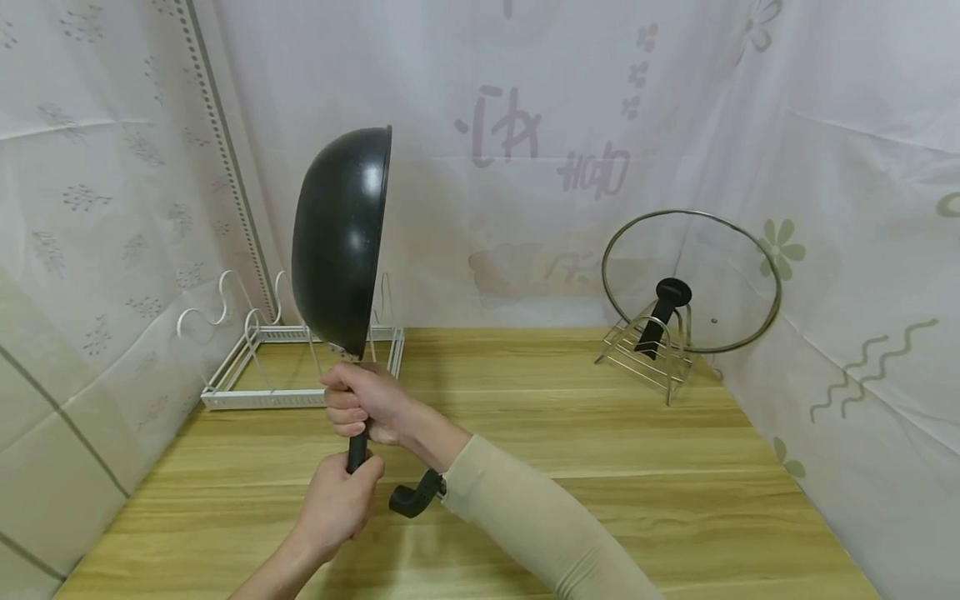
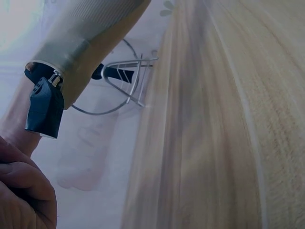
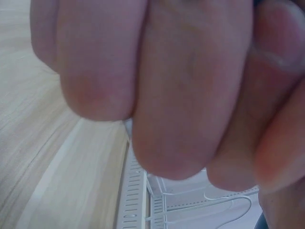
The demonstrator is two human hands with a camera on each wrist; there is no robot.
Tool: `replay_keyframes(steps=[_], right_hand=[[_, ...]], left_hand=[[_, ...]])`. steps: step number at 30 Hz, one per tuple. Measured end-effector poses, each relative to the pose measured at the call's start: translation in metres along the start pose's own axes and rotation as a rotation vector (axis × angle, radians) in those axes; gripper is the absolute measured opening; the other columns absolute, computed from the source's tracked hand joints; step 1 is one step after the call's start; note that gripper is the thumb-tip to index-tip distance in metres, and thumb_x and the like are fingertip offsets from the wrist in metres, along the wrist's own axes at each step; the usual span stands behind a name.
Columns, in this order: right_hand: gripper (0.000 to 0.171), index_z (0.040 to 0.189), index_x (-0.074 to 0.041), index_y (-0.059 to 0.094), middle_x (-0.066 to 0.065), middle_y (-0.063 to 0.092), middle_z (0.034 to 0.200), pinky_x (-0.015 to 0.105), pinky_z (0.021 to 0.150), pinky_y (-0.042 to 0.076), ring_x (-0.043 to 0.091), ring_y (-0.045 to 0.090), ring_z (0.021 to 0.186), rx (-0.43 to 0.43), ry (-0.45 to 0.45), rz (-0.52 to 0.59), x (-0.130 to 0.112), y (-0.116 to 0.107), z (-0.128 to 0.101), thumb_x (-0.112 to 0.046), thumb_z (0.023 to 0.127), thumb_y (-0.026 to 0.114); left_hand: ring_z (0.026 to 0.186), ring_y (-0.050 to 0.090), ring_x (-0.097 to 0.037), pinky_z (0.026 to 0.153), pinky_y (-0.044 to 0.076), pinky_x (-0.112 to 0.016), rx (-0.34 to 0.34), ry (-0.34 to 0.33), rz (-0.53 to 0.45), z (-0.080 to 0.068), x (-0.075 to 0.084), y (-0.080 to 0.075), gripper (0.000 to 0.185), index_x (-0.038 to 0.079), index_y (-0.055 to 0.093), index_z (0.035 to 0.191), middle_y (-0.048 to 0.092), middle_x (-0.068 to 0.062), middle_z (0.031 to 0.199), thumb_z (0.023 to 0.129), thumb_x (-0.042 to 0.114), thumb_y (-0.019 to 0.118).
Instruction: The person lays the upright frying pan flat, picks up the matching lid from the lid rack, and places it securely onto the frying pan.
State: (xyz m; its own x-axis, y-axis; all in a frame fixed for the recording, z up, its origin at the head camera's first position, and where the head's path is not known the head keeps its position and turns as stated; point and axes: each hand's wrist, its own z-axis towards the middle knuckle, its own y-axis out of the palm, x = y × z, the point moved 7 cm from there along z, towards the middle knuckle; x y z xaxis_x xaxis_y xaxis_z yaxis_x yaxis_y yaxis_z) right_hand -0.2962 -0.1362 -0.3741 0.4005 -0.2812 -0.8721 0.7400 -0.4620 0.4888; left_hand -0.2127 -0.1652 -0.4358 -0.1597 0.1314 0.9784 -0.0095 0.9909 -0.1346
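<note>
A black wok (image 1: 341, 237) is held upright on its side above the wooden table (image 1: 600, 433), its dark underside facing left. Its black handle (image 1: 357, 451) points down. My right hand (image 1: 366, 404) grips the upper part of the handle, and my left hand (image 1: 337, 500) grips the lower end just below it. In the right wrist view my curled right fingers (image 3: 162, 90) fill the frame. In the left wrist view the edge of my left hand (image 2: 21, 191) shows at the bottom left, with the right forearm's sleeve (image 2: 81, 43) above.
A white wire rack (image 1: 292, 350) stands on the table at the back left, just behind the wok. At the back right a glass lid (image 1: 693, 279) with a black knob leans in a metal stand (image 1: 648, 354). White patterned sheets enclose the table.
</note>
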Motion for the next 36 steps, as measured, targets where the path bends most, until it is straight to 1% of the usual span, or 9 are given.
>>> replay_keyframes(steps=[4, 12, 17, 22, 27, 31, 36], right_hand=[[0.055, 0.058, -0.021, 0.030, -0.016, 0.034, 0.048, 0.015, 0.040, 0.028, -0.002, 0.035, 0.037, -0.015, -0.011, -0.012, -0.004, 0.003, -0.001, -0.015, 0.112, 0.037], [0.050, 0.063, -0.022, 0.030, -0.015, 0.033, 0.049, 0.017, 0.040, 0.027, -0.001, 0.034, 0.038, -0.039, -0.032, -0.038, -0.010, 0.009, -0.003, -0.015, 0.113, 0.036], [0.052, 0.062, -0.021, 0.028, -0.015, 0.033, 0.049, 0.017, 0.040, 0.026, -0.001, 0.034, 0.037, -0.047, -0.044, -0.049, -0.014, 0.013, -0.006, -0.014, 0.112, 0.036], [0.053, 0.061, -0.021, 0.028, -0.015, 0.033, 0.049, 0.018, 0.040, 0.025, -0.001, 0.034, 0.037, -0.043, -0.071, -0.084, -0.021, 0.017, -0.011, -0.015, 0.113, 0.037], [0.052, 0.062, -0.020, 0.030, -0.014, 0.032, 0.050, 0.019, 0.041, 0.026, 0.000, 0.033, 0.038, -0.027, -0.096, -0.098, -0.026, 0.018, -0.017, -0.014, 0.112, 0.040], [0.052, 0.062, -0.020, 0.031, -0.015, 0.033, 0.050, 0.019, 0.041, 0.027, 0.000, 0.034, 0.039, -0.024, -0.104, -0.111, -0.028, 0.016, -0.021, -0.014, 0.113, 0.040], [0.053, 0.061, -0.019, 0.031, -0.014, 0.033, 0.050, 0.019, 0.042, 0.029, 0.001, 0.034, 0.040, 0.000, -0.110, -0.140, -0.030, 0.012, -0.027, -0.017, 0.113, 0.044]], left_hand=[[0.033, 0.033, -0.009, 0.035, 0.026, -0.022, 0.008, 0.025, 0.014, -0.001, 0.003, -0.001, 0.035, 0.012, 0.046, 0.066, 0.039, 0.004, 0.043, 0.099, 0.005, 0.054], [0.032, 0.036, -0.010, 0.034, 0.026, -0.022, 0.033, 0.066, 0.070, -0.003, 0.010, -0.003, 0.037, 0.011, 0.047, 0.064, 0.040, 0.004, 0.042, 0.099, 0.005, 0.056], [0.032, 0.036, -0.009, 0.034, 0.026, -0.021, 0.025, 0.079, 0.073, -0.004, 0.013, -0.002, 0.036, 0.011, 0.048, 0.065, 0.040, 0.004, 0.043, 0.100, 0.004, 0.056], [0.032, 0.036, -0.009, 0.034, 0.026, -0.021, 0.010, 0.101, 0.078, -0.005, 0.016, -0.001, 0.030, 0.008, 0.052, 0.070, 0.041, 0.003, 0.043, 0.100, 0.005, 0.056], [0.032, 0.036, -0.009, 0.034, 0.026, -0.021, -0.025, 0.121, 0.078, -0.005, 0.019, 0.001, 0.028, 0.007, 0.053, 0.072, 0.041, 0.004, 0.044, 0.100, 0.005, 0.056], [0.032, 0.036, -0.007, 0.034, 0.026, -0.020, -0.076, 0.141, 0.070, -0.005, 0.021, 0.005, 0.027, 0.006, 0.052, 0.074, 0.042, 0.004, 0.044, 0.101, 0.004, 0.055], [0.033, 0.034, -0.005, 0.034, 0.026, -0.019, -0.151, 0.171, 0.046, -0.004, 0.022, 0.012, 0.025, 0.005, 0.050, 0.077, 0.041, 0.006, 0.044, 0.102, 0.004, 0.053]])
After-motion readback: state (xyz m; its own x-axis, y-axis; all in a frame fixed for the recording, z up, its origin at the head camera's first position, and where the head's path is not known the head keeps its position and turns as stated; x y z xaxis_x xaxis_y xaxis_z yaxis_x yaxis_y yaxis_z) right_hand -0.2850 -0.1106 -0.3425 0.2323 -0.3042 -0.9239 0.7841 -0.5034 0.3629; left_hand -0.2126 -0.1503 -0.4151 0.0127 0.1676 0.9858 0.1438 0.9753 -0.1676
